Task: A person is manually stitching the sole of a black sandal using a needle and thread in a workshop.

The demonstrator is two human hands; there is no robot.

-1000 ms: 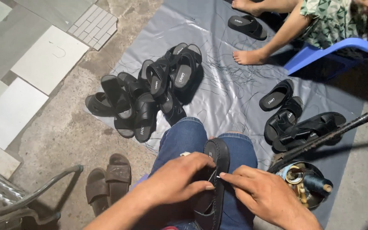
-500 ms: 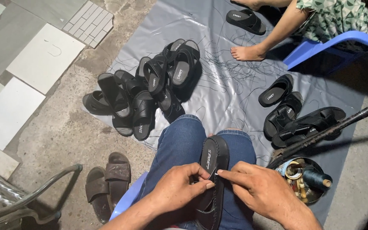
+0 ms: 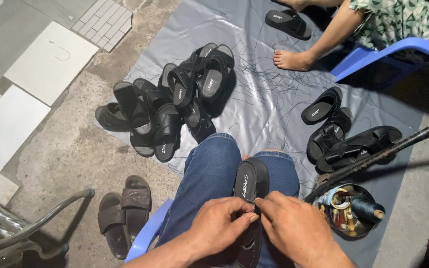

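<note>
Both hands pinch the same black sandal (image 3: 248, 188), which lies lengthwise on the person's lap between the jeans-clad knees. The left hand (image 3: 219, 226) presses thumb and forefinger together on the strap near the sandal's middle; the right hand (image 3: 294, 228) meets it there from the right, fingertips closed on the same spot. Whether a needle or thread sits between the fingers is too small to tell.

Just right of the right hand stands a round tin (image 3: 348, 211) holding a dark thread spool (image 3: 367, 208) and small bits, with a long dark rod (image 3: 388, 149) slanting over it. Farther off, on a grey plastic sheet (image 3: 269, 99), a heap of black sandals (image 3: 170, 109) lies to the left and a smaller group (image 3: 343, 134) to the right, with loose threads strewn between. A brown pair (image 3: 124, 213) sits on the concrete at near left. Another person's bare foot (image 3: 291, 59) rests at the far edge.

The sandal rests only on the thighs, so a hard tug at the strap could tip it off the lap; fingertips set that close together could also get pricked or lose their hold.
</note>
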